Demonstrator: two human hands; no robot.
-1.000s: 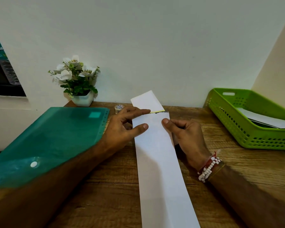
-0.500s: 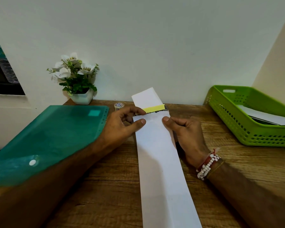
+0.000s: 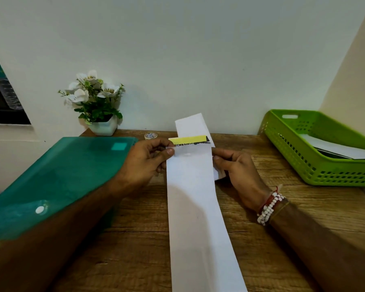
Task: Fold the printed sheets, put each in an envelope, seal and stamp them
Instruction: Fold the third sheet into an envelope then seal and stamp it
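- We see a long white envelope [image 3: 194,207] flat on the wooden desk [image 3: 272,239], flap [image 3: 191,125] up.
- Left hand [image 3: 144,163] pinches the folded sheet [image 3: 189,142] at the mouth, yellow-black edge showing.
- Right hand [image 3: 236,169] grips the envelope's right edge.
- Green basket [image 3: 303,157] far right.

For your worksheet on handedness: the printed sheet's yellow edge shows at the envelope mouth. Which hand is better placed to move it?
Left. The left hand pinches the printed sheet at its corner, while the right hand only steadies the envelope edge.
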